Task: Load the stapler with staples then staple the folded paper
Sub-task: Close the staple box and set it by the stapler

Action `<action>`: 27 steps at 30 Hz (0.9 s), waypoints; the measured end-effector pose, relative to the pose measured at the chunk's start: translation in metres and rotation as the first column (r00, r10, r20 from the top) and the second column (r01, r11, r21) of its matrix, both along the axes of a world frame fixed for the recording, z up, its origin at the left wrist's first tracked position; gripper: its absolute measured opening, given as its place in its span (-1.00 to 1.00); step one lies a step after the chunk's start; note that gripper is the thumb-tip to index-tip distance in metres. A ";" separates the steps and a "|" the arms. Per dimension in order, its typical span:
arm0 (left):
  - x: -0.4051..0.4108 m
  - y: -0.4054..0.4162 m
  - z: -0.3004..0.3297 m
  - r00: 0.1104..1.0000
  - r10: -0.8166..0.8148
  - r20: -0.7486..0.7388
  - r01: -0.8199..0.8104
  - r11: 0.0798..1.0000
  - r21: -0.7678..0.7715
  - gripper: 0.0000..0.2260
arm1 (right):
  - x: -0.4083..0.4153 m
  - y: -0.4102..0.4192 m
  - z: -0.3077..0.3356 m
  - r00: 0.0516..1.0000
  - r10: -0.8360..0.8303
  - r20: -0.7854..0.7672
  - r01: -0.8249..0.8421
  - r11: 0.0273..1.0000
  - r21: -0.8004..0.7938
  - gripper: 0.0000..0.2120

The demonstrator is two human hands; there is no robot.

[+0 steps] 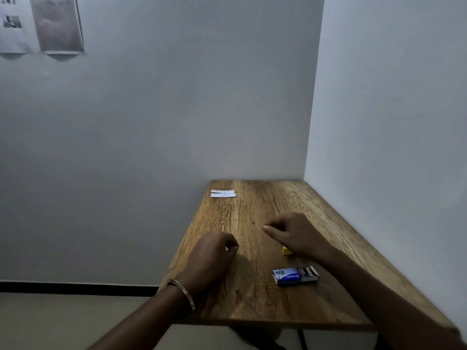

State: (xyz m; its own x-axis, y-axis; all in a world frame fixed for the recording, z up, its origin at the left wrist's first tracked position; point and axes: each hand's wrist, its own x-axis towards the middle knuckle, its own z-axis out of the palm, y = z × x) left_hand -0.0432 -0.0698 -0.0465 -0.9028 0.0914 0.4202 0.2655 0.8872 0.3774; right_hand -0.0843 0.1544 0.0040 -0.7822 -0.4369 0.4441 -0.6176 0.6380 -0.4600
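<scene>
On the wooden table (252,306), my left hand (214,253) is curled near the left edge. A small pale bit, seemingly staples (227,248), shows at its fingertips. My right hand (295,233) hovers over the middle of the table with loosely curled fingers and nothing visible in it. A yellow stapler (286,251) lies on the table, mostly hidden under the right wrist. The blue staple box (294,275) lies in front of it with its tray slid out. The folded white paper (223,193) lies at the far left corner, well away from both hands.
The table stands in a corner, with a wall directly behind it and another along its right side. Its left edge drops to the floor. Two sheets of paper (59,24) hang on the back wall, upper left.
</scene>
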 end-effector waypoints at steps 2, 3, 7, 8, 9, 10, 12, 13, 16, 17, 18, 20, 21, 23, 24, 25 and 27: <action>0.006 0.010 -0.001 0.999 -0.048 -0.019 0.049 0.999 0.024 -0.83 | 0.010 0.014 0.003 1.000 -0.010 -0.006 0.010 0.997 -0.081 -0.83; 0.009 0.015 -0.001 0.997 -0.076 -0.025 0.077 0.996 0.035 -0.83 | 0.014 0.021 0.003 1.000 -0.018 -0.003 0.017 0.994 -0.111 -0.84; 0.020 0.038 -0.004 0.980 -0.198 0.013 0.196 0.977 0.090 -0.77 | 0.026 0.047 -0.002 0.997 -0.075 0.000 0.073 0.982 -0.175 -0.88; 0.021 0.044 -0.005 0.974 -0.223 0.030 0.220 0.971 0.090 -0.74 | 0.028 0.054 -0.004 0.996 -0.091 0.001 0.089 0.980 -0.177 -0.88; 0.022 0.050 -0.006 0.969 -0.242 0.040 0.239 0.968 0.082 -0.70 | 0.030 0.060 -0.007 0.995 -0.104 0.007 0.104 0.979 -0.175 -0.88; 0.023 0.056 -0.007 0.967 -0.253 0.042 0.250 0.966 0.062 -0.65 | 0.032 0.065 -0.010 0.993 -0.117 0.016 0.118 0.979 -0.168 -0.87; 0.022 0.066 -0.010 0.967 -0.253 0.027 0.254 0.967 -0.010 -0.56 | 0.032 0.076 -0.015 0.987 -0.157 0.030 0.160 0.976 -0.145 -0.85; 0.022 0.071 -0.012 0.968 -0.250 0.017 0.251 0.967 -0.044 -0.52 | 0.031 0.082 -0.017 0.983 -0.183 0.035 0.186 0.972 -0.141 -0.83; 0.019 0.079 -0.016 0.967 -0.253 -0.010 0.251 0.965 -0.076 -0.47 | 0.027 0.099 -0.025 0.966 -0.252 0.060 0.259 0.953 -0.161 -0.81; 0.019 0.081 -0.018 0.966 -0.259 -0.017 0.257 0.964 -0.073 -0.46 | 0.025 0.105 -0.027 0.960 -0.272 0.069 0.280 0.946 -0.161 -0.80; 0.019 0.083 -0.019 0.963 -0.267 -0.021 0.265 0.962 -0.068 -0.45 | 0.024 0.110 -0.029 0.954 -0.291 0.073 0.299 0.941 -0.156 -0.79; 0.018 0.086 -0.021 0.959 -0.282 -0.029 0.280 0.958 -0.062 -0.45 | 0.023 0.117 -0.033 0.943 -0.323 0.078 0.332 0.932 -0.145 -0.78; 0.018 0.087 -0.021 0.957 -0.287 -0.031 0.285 0.957 -0.060 -0.45 | 0.022 0.120 -0.035 0.937 -0.339 0.081 0.348 0.927 -0.143 -0.78; 0.018 0.088 -0.020 0.956 -0.293 -0.028 0.292 0.955 -0.051 -0.46 | 0.019 0.124 -0.038 0.925 -0.371 0.088 0.380 0.915 -0.135 -0.79; 0.018 0.089 -0.019 0.955 -0.297 -0.026 0.295 0.954 -0.045 -0.46 | 0.018 0.126 -0.040 0.919 -0.383 0.091 0.392 0.911 -0.128 -0.79; 0.018 0.089 -0.018 0.954 -0.300 -0.025 0.299 0.953 -0.038 -0.47 | 0.016 0.126 -0.041 0.915 -0.391 0.097 0.400 0.909 -0.116 -0.78; 0.019 0.090 -0.018 0.950 -0.313 -0.019 0.312 0.950 -0.027 -0.47 | 0.012 0.127 -0.044 0.908 -0.403 0.110 0.413 0.907 -0.083 -0.75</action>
